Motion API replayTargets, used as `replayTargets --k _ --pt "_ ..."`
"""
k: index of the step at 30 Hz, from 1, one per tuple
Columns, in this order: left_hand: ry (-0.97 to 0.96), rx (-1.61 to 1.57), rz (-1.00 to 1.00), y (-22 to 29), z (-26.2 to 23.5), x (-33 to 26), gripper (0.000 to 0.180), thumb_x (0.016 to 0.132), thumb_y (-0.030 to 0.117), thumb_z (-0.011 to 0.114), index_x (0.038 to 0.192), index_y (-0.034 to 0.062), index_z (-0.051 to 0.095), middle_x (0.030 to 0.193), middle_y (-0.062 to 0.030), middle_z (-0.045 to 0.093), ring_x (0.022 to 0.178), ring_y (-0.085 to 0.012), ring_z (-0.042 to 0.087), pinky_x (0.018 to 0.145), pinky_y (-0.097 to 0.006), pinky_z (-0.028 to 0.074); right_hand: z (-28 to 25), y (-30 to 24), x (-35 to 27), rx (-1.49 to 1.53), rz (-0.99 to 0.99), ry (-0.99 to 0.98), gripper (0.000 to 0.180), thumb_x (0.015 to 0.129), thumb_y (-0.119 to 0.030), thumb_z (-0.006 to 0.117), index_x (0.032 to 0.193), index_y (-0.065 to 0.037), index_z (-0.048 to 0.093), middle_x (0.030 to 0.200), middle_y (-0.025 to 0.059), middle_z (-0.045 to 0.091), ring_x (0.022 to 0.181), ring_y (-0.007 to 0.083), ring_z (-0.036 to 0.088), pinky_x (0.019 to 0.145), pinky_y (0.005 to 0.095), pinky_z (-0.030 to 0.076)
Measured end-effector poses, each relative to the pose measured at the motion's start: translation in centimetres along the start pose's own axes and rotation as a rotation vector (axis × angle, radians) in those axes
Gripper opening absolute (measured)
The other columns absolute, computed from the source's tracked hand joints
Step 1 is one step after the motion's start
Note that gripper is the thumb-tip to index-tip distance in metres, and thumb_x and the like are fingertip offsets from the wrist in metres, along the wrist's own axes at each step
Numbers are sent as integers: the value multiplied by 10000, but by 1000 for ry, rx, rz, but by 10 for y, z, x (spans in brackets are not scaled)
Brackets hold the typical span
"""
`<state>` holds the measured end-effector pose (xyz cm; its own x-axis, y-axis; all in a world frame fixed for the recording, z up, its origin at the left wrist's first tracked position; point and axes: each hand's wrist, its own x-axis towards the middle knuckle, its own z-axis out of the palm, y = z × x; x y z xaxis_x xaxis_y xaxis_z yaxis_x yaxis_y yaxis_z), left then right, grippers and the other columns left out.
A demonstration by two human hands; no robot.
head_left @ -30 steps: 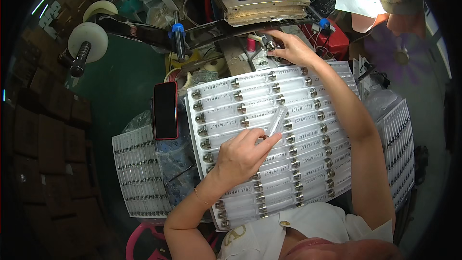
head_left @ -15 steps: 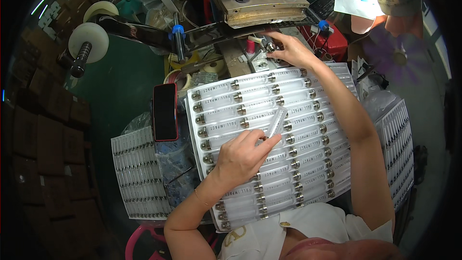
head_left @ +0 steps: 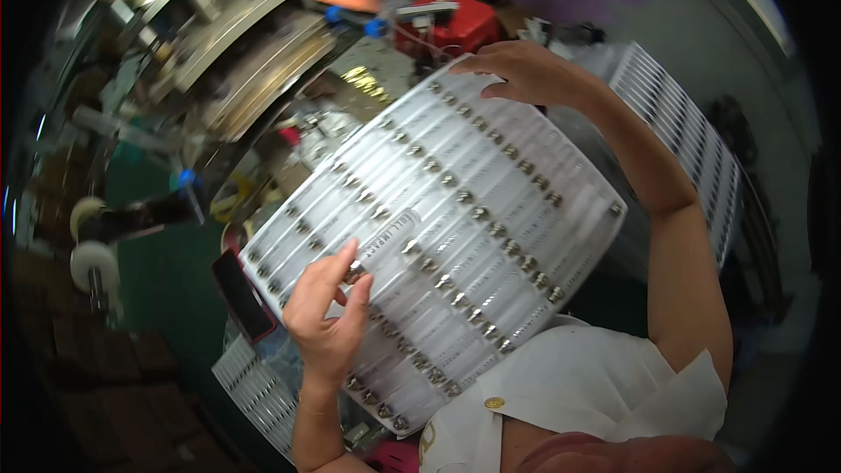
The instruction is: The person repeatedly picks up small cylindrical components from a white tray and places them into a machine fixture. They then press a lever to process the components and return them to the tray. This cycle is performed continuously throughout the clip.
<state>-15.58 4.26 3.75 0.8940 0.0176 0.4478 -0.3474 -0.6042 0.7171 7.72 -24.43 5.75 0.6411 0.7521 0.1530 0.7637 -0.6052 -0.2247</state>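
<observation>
Cluttered workshop, dim at edges, much of it blurred. Landmark: big white tray (head_left: 491, 210), tilted, filling centre of view above the lap. Up-left of tray: machine w/ stacked flat plates (head_left: 236, 61), metal + tan, blurred. Above tray's top corner: red box-like item (head_left: 455, 24), glossy. Left of tray: green floor (head_left: 158, 271), dark, smooth; white roll on a spindle (head_left: 86, 264) further left. Against tray's lower-left edge: dark phone-like slab w/ red rim (head_left: 243, 296). Below-left of tray: second white ribbed tray (head_left: 254, 390), partly hidden. Right of tray, beyond the forearm: another white slotted tray (head_left: 692, 140), well apart.

Big tray: thin white plastic, moulded into long parallel grooves, corners rounded. In grooves: slim clear tubes w/ shiny metal caps (head_left: 464, 197), caps lined in diagonal rows.

Left hand (head_left: 328, 315) at tray's lower-left part, fingers curled close, thumb + forefinger pinching one metal cap of a tube lying in its groove. Right hand (head_left: 521, 70) at tray's top corner, fingers bent over the rim, gripping the edge.

White garment w/ small gold button (head_left: 495, 403) just below tray.
</observation>
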Motion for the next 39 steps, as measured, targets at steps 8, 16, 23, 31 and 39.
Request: replayTargets --k 8,16,23,31,39 --pt "-256 -91 263 28 119 58 324 714 24 733 1030 57 669 893 -99 680 667 -173 650 559 -265 507 -18 -34 -188 69 388 -26 420 742 -72 690 1154 -89 609 1023 103 633 974 276 591 833 385 481" --pt "-452 129 476 56 202 51 384 676 201 772 981 77 576 865 -58 551 746 -243 584 595 -346 472 23 -71 -237 -16 326 113 350 675 -15 705 1016 -75 650 1048 80 618 1018 260 573 876 342 478" --pt "-359 210 501 42 130 62 403 697 222 768 1056 136 608 916 -51 583 748 -207 591 556 -325 481 11 -50 -236 174 328 101 279 646 -1 727 908 -54 645 993 78 611 935 262 586 807 332 490" --pt "-78 518 306 -56 33 71 280 771 165 705 1041 122 647 707 -65 602 563 -192 579 530 -317 468 -4 -10 -189 461 423 383 332 754 92 595 1062 -21 643 1021 90 584 885 177 604 730 290 508" --pt "39 825 167 -113 41 136 462 788 232 678 1217 149 530 824 -110 631 736 -287 643 621 -384 517 25 -1 -21 849 202 325 286 841 11 600 1126 14 597 978 61 617 867 129 611 788 254 501"
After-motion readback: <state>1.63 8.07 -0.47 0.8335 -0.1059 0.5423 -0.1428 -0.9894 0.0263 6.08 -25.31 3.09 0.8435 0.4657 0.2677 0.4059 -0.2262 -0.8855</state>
